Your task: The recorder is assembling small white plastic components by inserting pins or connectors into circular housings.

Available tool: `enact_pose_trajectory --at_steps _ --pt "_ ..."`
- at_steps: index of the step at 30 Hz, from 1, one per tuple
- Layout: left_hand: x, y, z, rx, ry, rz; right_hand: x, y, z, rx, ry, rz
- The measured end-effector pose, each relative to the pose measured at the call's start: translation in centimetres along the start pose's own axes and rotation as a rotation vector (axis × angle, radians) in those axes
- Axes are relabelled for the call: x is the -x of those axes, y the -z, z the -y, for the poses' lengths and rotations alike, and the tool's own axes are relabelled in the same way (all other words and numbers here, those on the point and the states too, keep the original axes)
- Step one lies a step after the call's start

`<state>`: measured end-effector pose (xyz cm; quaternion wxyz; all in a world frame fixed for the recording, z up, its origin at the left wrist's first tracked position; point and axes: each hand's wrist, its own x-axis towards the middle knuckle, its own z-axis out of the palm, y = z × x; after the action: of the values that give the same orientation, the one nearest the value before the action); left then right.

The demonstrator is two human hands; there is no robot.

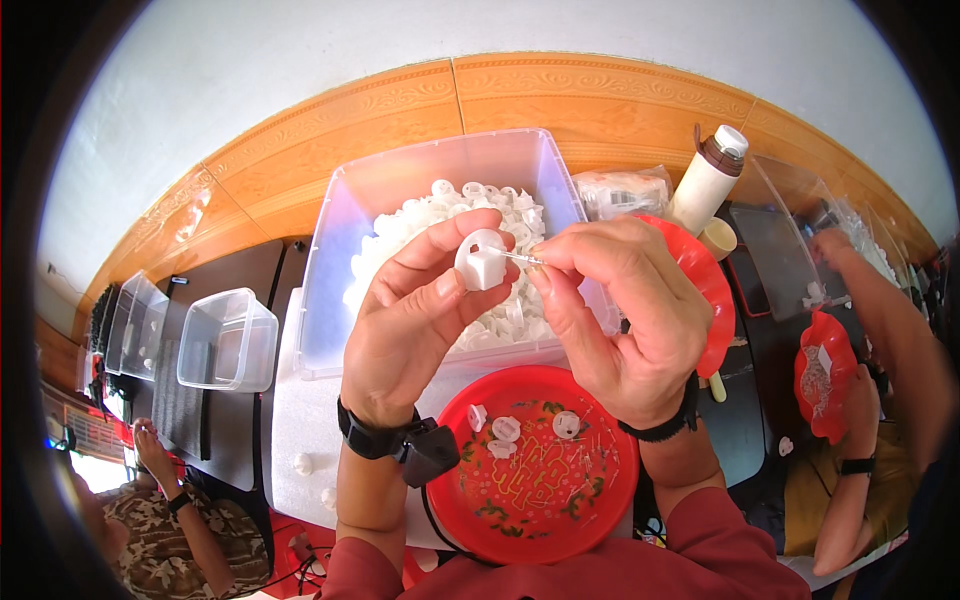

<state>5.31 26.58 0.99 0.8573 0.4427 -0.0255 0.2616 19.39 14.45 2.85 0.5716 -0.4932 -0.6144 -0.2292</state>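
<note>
My left hand [400,330] pinches a white plastic part [485,266], a round disc with a boxy block on it, between thumb and fingers. Closed on a thin metal pin [522,258], my right hand [640,310] brings the pin's end up to the part; I cannot tell whether it is inside. Below both hands lies a round red tray [555,545] with several similar white parts [506,429] and scattered thin pins [597,450]. Beyond them stands a clear plastic tub [335,270] heaped with white parts [405,240].
A cream flask [706,185], a plastic-wrapped package [625,192] and a scalloped red dish [708,290] are at the right. Clear containers [228,340] stand on the dark table at left. People sit on both sides; the right one's hand [858,410] holds another red dish [822,375].
</note>
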Motion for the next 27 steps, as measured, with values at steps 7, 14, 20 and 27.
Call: enact_pose_trajectory --at_steps 7,14,20,27 --pt "0.08 -0.50 0.09 -0.130 -0.096 -0.052 0.00 -0.14 0.41 -0.025 -0.092 -0.020" --pt "0.08 -0.04 0.00 -0.049 -0.075 -0.032 0.12 -0.45 0.36 0.025 -0.036 -0.022" --pt "-0.08 -0.75 0.37 -0.170 -0.147 -0.055 0.30 -0.09 0.14 -0.024 -0.139 -0.009" --pt "0.18 -0.89 0.10 -0.214 -0.157 -0.094 -0.19 0.06 0.65 -0.043 -0.248 -0.059"
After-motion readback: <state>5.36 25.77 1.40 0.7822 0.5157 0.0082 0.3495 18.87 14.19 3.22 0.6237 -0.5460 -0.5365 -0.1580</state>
